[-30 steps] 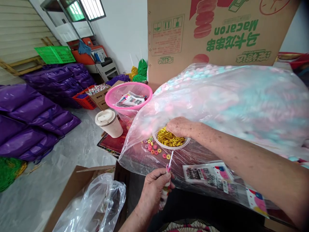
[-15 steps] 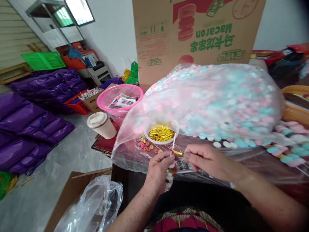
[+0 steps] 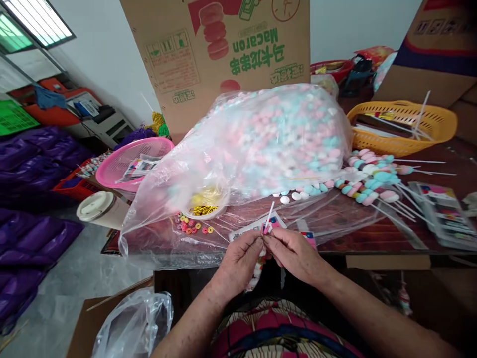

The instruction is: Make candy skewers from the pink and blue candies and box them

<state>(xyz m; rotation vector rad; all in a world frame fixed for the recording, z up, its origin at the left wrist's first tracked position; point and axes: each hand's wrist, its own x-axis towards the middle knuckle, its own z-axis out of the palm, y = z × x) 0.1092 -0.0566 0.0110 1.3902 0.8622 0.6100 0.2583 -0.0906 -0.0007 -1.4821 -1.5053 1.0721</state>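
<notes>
**Both hands meet on a candy stick at the front edge of the tabletop**

The left hand point(image 3: 238, 261) and right hand point(image 3: 294, 253) are pressed together at 6 o'clock of the view, just off the near edge of the tabletop point(image 3: 335, 223). Between them stands a thin white candy stick point(image 3: 269, 215), its free end tilted toward 1 o'clock; the candy threaded on it hangs below the left palm, mostly hidden. The left fingers are clamped round the stick, and the right thumb and forefinger are pinched together at the same spot, on something too small to tell.

At 12 o'clock from the hands lies a big clear bag of pink and blue sweets point(image 3: 276, 134), with a small bowl of gold twist ties point(image 3: 203, 206) showing through its loose plastic at 10 o'clock and a few coloured rings point(image 3: 192, 227) just beside the bowl. Finished skewers point(image 3: 367, 181) lie at 2 o'clock, near a yellow basket point(image 3: 402, 124). A pink basket point(image 3: 130, 161) and a lidded cup point(image 3: 99, 209) sit toward 9 o'clock.

Judging from the grip, the work goes best if the left hand holds the stick steady and close under the pinch, so the right fingers turn without bending the stick
</notes>
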